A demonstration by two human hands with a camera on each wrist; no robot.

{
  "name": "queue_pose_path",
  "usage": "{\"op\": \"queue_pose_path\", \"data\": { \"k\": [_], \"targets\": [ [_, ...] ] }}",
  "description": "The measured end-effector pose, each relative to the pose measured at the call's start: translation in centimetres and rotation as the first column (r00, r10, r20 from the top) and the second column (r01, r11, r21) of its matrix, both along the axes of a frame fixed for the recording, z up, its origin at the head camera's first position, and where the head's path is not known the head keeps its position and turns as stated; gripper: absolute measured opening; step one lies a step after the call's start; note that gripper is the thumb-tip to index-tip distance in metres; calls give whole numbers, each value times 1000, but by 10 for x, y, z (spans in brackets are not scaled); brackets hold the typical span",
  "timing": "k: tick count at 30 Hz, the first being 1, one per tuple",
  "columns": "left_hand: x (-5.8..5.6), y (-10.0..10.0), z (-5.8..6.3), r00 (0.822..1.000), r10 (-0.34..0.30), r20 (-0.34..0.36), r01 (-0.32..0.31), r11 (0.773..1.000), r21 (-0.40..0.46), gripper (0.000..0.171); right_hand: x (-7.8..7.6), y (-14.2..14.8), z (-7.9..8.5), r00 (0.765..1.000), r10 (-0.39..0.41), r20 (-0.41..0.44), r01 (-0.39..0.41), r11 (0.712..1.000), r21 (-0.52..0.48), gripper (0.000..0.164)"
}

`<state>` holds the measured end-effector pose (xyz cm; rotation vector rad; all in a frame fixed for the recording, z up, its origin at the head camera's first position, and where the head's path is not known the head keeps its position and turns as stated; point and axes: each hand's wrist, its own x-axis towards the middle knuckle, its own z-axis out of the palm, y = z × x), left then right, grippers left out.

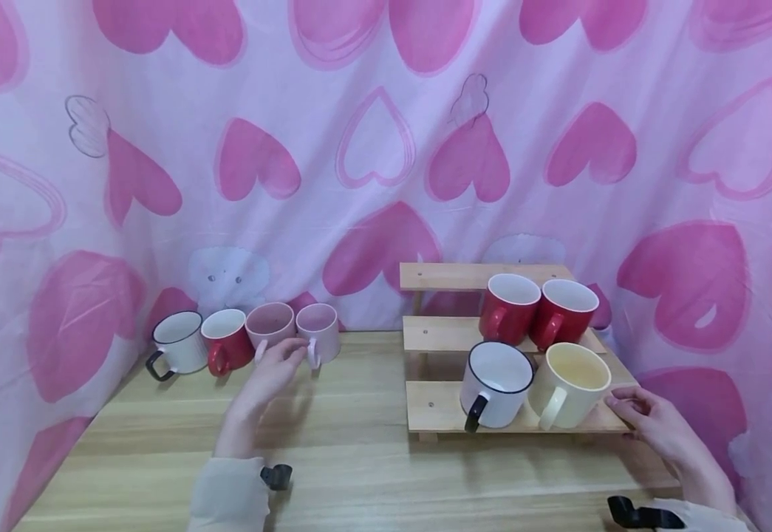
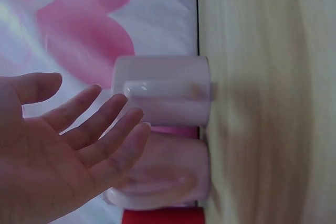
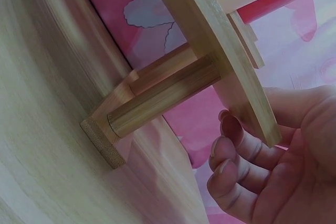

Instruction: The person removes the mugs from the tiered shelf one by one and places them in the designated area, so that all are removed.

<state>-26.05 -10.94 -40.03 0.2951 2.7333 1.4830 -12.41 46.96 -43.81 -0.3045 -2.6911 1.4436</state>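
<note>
Before a pink heart-printed cloth (image 1: 332, 222), we have a wood-grain table (image 1: 359, 473). From its left, we see a black-handled white mug (image 1: 182, 353), a red mug (image 1: 237, 349), a dusky pink mug (image 1: 272, 322) and a pale pink mug (image 1: 327, 341). Our left hand (image 1: 271, 377), fingers loosely spread, is before the pink pair; we cannot tell whether it touches. Rightward, our right hand (image 1: 661, 425) grips the end of a wooden rack (image 1: 435, 403) beside a cream mug (image 1: 572, 399).
</note>
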Motion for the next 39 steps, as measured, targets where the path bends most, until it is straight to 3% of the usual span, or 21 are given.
{"op": "queue_pose_path", "data": {
  "k": [4, 9, 13, 18, 21, 24, 29, 35, 37, 39],
  "targets": [
    [6, 13, 1, 999, -23, -39, 22, 999, -49, 35, 8, 4, -2, 999, 17, -33, -16, 1000, 23, 38],
    [13, 40, 5, 995, -55, -78, 57, 998, 14, 33, 22, 15, -4, 997, 20, -69, -18, 999, 28, 22],
    [21, 58, 7, 989, -50, -142, 47, 999, -23, 28, 25, 18, -5, 997, 24, -73, -24, 1000, -4, 10],
    [27, 82, 11, 959, -100, -264, 79, 993, -87, 25, 22, 14, -6, 997, 18, -79, -19, 1000, -7, 12],
    [28, 97, 18, 943, -154, -296, 123, 985, -121, 26, 18, 9, -5, 997, 10, -82, -12, 1000, -24, 13],
    [25, 115, 29, 934, -222, -279, 190, 972, -140, 29, 13, 5, -7, 997, 12, -74, -16, 998, -61, 10],
    [7, 159, 44, 915, -340, -219, 328, 940, -88, 29, 9, 5, -6, 998, 4, -56, -8, 997, -79, 14],
    [-8, 213, 60, 898, -396, -190, 377, 917, -131, 30, 7, 3, -3, 1000, 12, -26, -13, 998, -61, 26],
    [-13, 224, 65, 897, -414, -154, 404, 910, -93, 30, 4, 1, -2, 1000, 9, -27, -10, 998, -57, 31],
    [-19, 229, 67, 894, -440, -82, 441, 897, 4, 30, 2, -2, -3, 1000, 5, -23, -6, 999, -51, 34]
  ]
}}
